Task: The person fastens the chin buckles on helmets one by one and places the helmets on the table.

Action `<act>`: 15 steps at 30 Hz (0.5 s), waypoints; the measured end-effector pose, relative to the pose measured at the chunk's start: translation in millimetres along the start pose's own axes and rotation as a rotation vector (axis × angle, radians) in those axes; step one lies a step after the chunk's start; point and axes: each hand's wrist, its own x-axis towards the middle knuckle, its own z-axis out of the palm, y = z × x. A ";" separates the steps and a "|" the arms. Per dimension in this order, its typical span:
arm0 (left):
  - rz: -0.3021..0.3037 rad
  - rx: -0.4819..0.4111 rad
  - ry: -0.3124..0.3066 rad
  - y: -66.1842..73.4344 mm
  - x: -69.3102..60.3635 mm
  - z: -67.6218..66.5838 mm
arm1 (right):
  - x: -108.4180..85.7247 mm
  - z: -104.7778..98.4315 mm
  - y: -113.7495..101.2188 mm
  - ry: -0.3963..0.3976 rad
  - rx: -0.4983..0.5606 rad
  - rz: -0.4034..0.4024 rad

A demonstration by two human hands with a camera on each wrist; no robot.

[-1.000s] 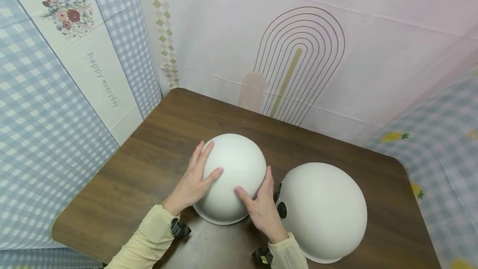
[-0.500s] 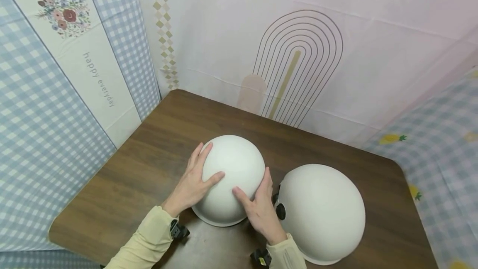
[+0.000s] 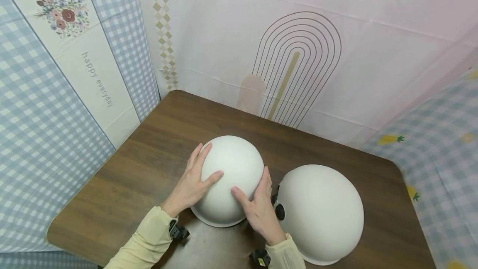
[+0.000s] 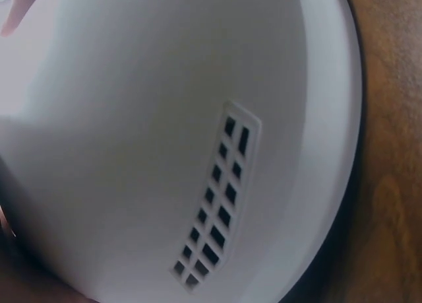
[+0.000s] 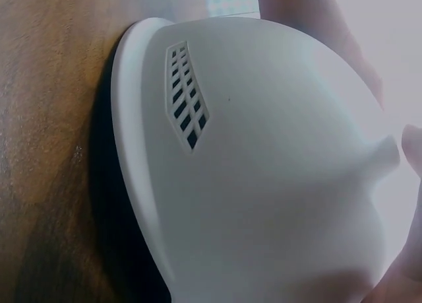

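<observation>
Two white, dome-shaped helmets are on the brown table. Around the left helmet [image 3: 235,165] both hands are placed, one on each side. The left hand [image 3: 192,184] holds its left flank, fingers along the side and thumb across the front of the dome. My right hand [image 3: 259,204] holds the opposite flank, thumb on the near face. Both wrist views show a slatted vent low on the shell, the left vent [image 4: 214,197] and the right vent [image 5: 186,95], above a flared rim close to the table. The helmet's underside is hidden.
The second helmet [image 3: 325,211] stands just right of the right hand, with black round parts [image 3: 280,211] on its left side. The wooden table [image 3: 157,144] ends at a patterned cloth wall [image 3: 209,32] behind and a checked cloth [image 3: 48,148] at left.
Both hands keep the same hold on the left helmet. The whole scene has shifted slightly left and down in the head view; nothing else visibly moves.
</observation>
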 end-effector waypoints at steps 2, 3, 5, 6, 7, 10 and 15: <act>-0.001 -0.006 -0.004 -1.0 -1.3 -2.5 | -2.3 1.6 -3.2 0.002 0.000 0.007; -0.003 -0.009 -0.006 -1.5 -2.1 -3.8 | -3.4 2.3 -4.8 0.002 0.000 0.012; -0.008 -0.017 -0.009 -2.4 -3.4 -6.6 | -5.9 3.9 -7.9 0.003 -0.004 0.016; -0.010 -0.021 -0.010 -2.9 -3.9 -7.8 | -7.0 4.7 -9.1 0.002 -0.010 0.018; -0.012 -0.024 -0.011 -3.4 -4.5 -9.2 | -8.1 5.4 -10.8 0.003 -0.013 0.019; -0.015 -0.036 -0.013 -4.8 -5.7 -13.0 | -11.0 7.5 -15.2 0.009 -0.031 0.018; -0.013 -0.051 -0.019 -7.4 -7.7 -18.8 | -16.1 10.5 -22.8 0.020 -0.049 0.016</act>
